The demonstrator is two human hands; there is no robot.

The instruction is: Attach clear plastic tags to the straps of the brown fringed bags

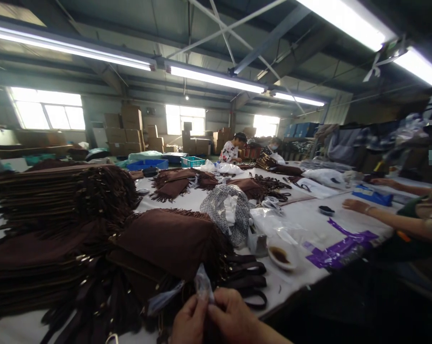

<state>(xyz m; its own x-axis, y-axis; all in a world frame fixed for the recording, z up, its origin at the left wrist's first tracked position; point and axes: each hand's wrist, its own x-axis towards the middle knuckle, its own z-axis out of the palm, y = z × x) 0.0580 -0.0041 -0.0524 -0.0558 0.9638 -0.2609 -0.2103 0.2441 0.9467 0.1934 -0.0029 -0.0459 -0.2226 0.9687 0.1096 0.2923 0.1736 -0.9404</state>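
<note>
My left hand [191,319] and my right hand [230,313] meet at the front edge of the table, fingers pinched close together. Between them they grip a small clear plastic wrapper [203,283], which sticks up from the fingertips. Another strip of clear plastic [165,297] lies just to the left. Behind my hands lies a brown fringed bag [165,239] on a pile of similar ones, with dark straps [246,282] and gold-coloured metal fittings around it. What is below my fingers is dark and hard to make out.
A tall stack of brown fringed bags [58,196] stands at left. To the right are a silvery bubble-wrap roll [212,210], a dish of brown liquid [280,255] and purple plastic packaging [341,251]. A co-worker's arm [391,217] rests on the table at right; other people sit farther back.
</note>
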